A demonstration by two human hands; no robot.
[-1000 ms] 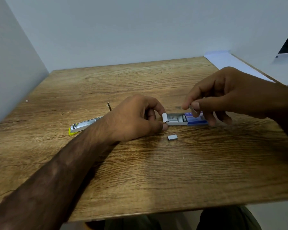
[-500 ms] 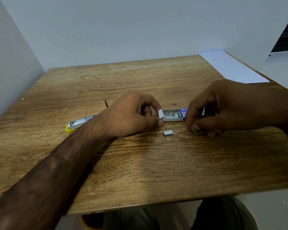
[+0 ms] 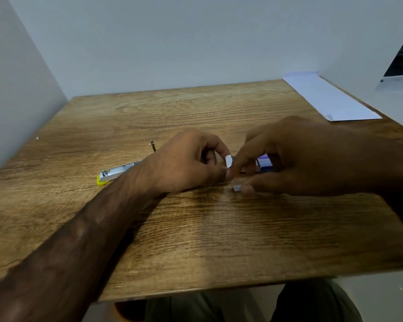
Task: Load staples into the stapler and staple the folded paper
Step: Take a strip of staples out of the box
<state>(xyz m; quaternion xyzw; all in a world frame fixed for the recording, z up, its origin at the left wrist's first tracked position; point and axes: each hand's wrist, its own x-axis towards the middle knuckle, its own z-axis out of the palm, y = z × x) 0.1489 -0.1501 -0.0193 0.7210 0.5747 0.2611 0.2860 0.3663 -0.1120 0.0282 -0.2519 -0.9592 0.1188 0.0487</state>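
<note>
1. Head view: the staple strip point(image 3: 236, 188) is seen lying flat on the table point(image 3: 196, 228), just in front of the staple box point(image 3: 264, 161). It is well apart from the stapler point(image 3: 116, 174), which lies opened out and partly hidden by the left wrist.
2. The strip is judged to be very light, stiff and brittle. Glued staples are likely to snap apart if bent, and the smooth metal is likely to slip. It is best taken by its two long sides, pinched lightly and kept level.
3. The staple box is judged to be light card, easily crushed or slid about, so it is best steadied at its open end.
4. The left hand point(image 3: 191, 161) is curled, with thumb and forefinger pinched on the white flap at the box's open end.
5. The right hand point(image 3: 300, 159) is curled low over the box, with its thumb tip touching the strip's right end. Because of blur, it cannot be told whether the strip is actually pinched.
6. The folded paper point(image 3: 328, 98) is seen lying untouched at the far right corner.
</note>
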